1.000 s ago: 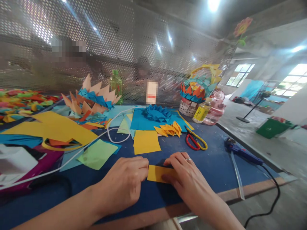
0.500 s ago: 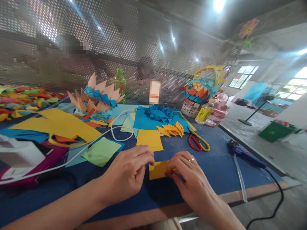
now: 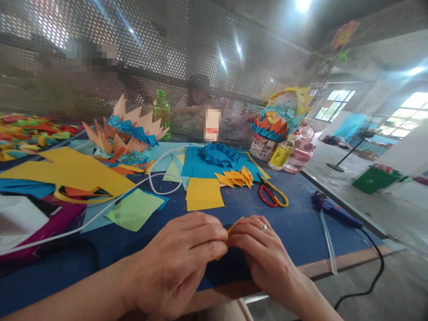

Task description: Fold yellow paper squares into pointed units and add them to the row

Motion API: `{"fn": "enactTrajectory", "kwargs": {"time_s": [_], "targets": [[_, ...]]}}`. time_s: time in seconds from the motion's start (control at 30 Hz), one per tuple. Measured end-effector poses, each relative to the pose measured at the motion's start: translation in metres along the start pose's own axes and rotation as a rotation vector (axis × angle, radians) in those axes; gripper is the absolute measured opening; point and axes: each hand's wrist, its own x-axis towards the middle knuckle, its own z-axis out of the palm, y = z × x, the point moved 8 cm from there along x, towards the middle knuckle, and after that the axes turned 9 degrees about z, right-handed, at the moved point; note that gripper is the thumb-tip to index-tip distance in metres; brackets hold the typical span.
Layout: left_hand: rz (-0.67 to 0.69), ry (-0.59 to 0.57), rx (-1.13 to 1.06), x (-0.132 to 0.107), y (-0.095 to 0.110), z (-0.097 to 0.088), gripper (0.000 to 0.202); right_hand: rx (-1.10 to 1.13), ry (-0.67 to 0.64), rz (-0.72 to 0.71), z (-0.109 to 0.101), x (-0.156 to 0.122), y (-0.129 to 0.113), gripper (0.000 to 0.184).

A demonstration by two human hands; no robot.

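Observation:
Both hands meet over the front of the blue tabletop, pinching one small piece of yellow paper [image 3: 235, 224]. My left hand [image 3: 182, 254] has its fingers closed on the paper's left side. From the right, my right hand [image 3: 261, 247], with a ring on one finger, grips it too. Only thin slivers of the paper show; the fingers hide the rest. Just beyond lie yellow paper squares [image 3: 204, 194], a row of folded yellow paper points [image 3: 238, 177], and scissors [image 3: 272, 195] with one red and one yellow handle.
A blue folded-paper ring [image 3: 219, 154] rests on blue sheets at the back. A glue gun [image 3: 334, 211] lies to the right, its cord hanging over the edge. Bottles stand behind. At left are a white cable [image 3: 117, 206], green paper [image 3: 137, 210] and a peach paper piece [image 3: 125, 127].
My left hand has moved right and taken hold of the yellow paper. The paper has turned from lying flat to being lifted edge-on between both hands. The view has shifted slightly.

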Motion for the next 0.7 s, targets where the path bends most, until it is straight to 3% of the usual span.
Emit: {"fn": "enactTrajectory", "kwargs": {"time_s": [0.3, 0.43, 0.7], "targets": [[-0.092, -0.228, 0.077, -0.007, -0.015, 0.025, 0.020, -0.029, -0.051, 0.010, 0.000, -0.011, 0.010, 0.028], [-0.116, -0.256, 0.058, -0.006, -0.015, 0.023, 0.023, -0.040, -0.102, 0.055, 0.002, -0.014, 0.013, 0.027], [-0.144, -0.321, 0.033, -0.007, -0.017, 0.024, 0.027, 0.092, -0.235, 0.180, 0.013, -0.007, 0.014, 0.006]]}}
